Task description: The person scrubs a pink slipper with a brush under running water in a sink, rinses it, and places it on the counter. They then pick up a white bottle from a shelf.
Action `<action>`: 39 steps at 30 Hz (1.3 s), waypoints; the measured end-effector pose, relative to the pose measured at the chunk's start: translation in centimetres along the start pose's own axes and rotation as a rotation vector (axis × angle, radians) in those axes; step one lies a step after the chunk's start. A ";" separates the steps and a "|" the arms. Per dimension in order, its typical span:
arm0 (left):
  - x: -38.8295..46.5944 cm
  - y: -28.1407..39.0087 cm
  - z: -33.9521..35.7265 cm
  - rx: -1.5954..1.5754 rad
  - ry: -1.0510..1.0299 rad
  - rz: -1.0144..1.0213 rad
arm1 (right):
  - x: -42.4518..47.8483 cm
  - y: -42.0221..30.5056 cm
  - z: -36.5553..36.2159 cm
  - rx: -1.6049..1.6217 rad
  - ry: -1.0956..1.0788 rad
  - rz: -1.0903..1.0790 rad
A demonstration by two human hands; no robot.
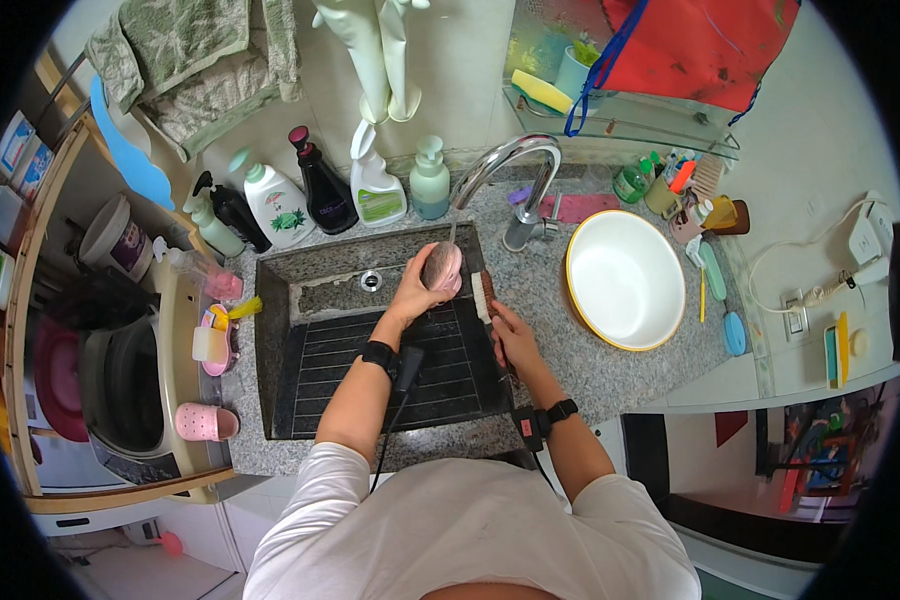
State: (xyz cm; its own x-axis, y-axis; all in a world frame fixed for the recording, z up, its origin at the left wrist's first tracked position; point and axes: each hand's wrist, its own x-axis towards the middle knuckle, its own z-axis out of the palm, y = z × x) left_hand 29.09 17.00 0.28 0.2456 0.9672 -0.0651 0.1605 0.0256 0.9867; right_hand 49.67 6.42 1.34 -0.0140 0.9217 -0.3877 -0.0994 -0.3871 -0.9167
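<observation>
Over the stone sink point(270, 352), my left hand point(411, 296) grips a pink clog point(447, 268), its greyish sole turned up. The chrome faucet point(544, 176) arches above it, and a thin stream of water seems to fall onto the clog. My right hand point(519, 346) holds a scrubbing brush point(484, 297) with pale bristles and a brown back, just right of the clog and apart from it. The matching pink clog point(199, 422) rests on the granite counter at the left. Below both hands slopes the sink's black ribbed washboard point(337, 375).
A white basin with a yellow rim point(624, 281) stands right of the faucet. Several pump and spray bottles point(330, 184) line the back edge. At left are a pink soap dish point(217, 364) and a washing machine point(176, 360). A glass shelf point(630, 120) juts out above.
</observation>
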 end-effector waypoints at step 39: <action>1.6 -2.0 4.1 -0.964 0.133 -0.229 | 5.0 0.9 4.7 -0.939 0.174 -0.642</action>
State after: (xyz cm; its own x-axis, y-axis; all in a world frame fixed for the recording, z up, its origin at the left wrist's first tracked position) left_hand 33.05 17.44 -2.44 0.1873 0.9321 -0.3101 -0.6682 0.3523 0.6553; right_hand 44.87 10.82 -0.99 -0.0845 0.9681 0.2358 0.7427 0.2190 -0.6328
